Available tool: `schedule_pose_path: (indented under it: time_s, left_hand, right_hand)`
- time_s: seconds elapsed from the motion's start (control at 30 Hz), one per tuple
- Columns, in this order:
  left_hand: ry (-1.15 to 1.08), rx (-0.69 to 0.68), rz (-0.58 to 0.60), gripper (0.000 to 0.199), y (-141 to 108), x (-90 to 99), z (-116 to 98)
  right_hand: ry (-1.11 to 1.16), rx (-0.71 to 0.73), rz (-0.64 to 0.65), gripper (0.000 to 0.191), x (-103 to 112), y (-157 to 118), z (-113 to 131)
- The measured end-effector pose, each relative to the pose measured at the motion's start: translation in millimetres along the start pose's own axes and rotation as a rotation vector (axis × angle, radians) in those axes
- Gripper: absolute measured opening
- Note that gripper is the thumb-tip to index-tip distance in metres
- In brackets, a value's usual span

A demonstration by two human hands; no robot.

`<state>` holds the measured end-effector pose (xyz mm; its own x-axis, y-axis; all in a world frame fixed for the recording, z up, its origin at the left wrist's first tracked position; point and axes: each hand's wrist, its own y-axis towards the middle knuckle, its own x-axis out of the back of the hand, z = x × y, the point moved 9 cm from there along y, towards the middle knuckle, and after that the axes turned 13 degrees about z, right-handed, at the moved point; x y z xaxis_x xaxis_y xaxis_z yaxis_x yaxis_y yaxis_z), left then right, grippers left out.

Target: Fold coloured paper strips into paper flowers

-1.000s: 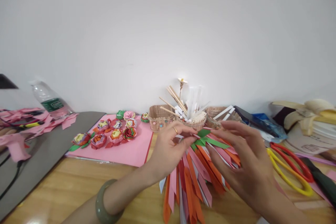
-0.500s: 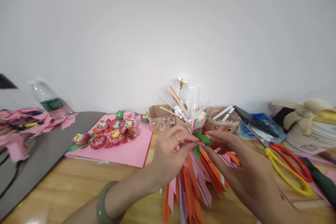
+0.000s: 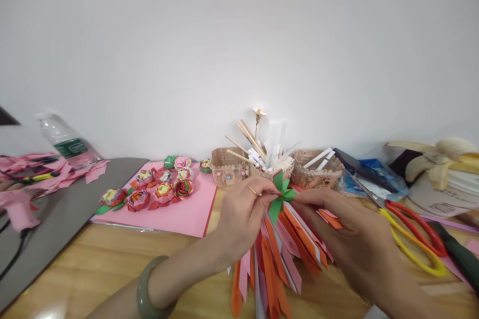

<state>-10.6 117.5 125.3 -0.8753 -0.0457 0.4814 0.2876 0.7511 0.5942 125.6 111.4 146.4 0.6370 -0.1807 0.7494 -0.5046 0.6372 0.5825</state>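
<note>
A green folded paper piece [image 3: 283, 196] with pointed petals is held up between both hands, just in front of the baskets. My left hand [image 3: 250, 212], with a ring and a green bangle, pinches its left side between thumb and fingers. On the other side, my right hand [image 3: 337, 224] has its thumb and forefinger closed on a green tip. Below the hands, folded orange, pink and white paper strips [image 3: 273, 264] fan out on the wooden table. The undersides of both hands are hidden.
Finished paper flowers [image 3: 163, 193] lie on a pink sheet [image 3: 198, 219] at left. Woven baskets [image 3: 228, 169] stand by the wall, one holding sticks. Scissors [image 3: 415, 239] and banana peel [image 3: 430, 169] are at right; a bottle [image 3: 71, 147] and glue gun [image 3: 20, 212] at far left.
The paper piece has turned, so its green petals now face the camera and spread out. My right hand's fingertips have closed in on its right tip.
</note>
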Motion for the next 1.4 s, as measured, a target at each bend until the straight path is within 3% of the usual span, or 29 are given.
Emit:
schedule_pose_path:
  time_s: [0.67,0.77,0.9,1.17,1.27,1.4]
  left_hand:
    - [0.100,-0.140,-0.119,0.015,-7,6.1,-11]
    - [0.136,-0.203,-0.090,0.015,-5,4.2,-16]
    - [0.167,-0.285,-0.081,0.017,-6,0.8,-22]
    - [0.114,-0.157,-0.120,0.010,-13,-4.2,-12]
    - [0.146,-0.119,-0.123,0.012,-13,-3.7,-8]
    - [0.130,-0.265,-0.080,0.016,-9,-2.6,-13]
  right_hand:
    - [0.187,-0.102,0.005,0.010,-3,-3,-12]
    - [0.090,-0.040,-0.031,0.006,2,1,-6]
    - [-0.111,0.061,-0.051,0.018,3,3,6]
    - [-0.323,0.257,-0.012,0.012,-6,-2,27]
    - [-0.355,0.280,0.013,0.019,-8,-2,27]
    - [-0.333,0.232,0.064,0.013,-5,0,17]
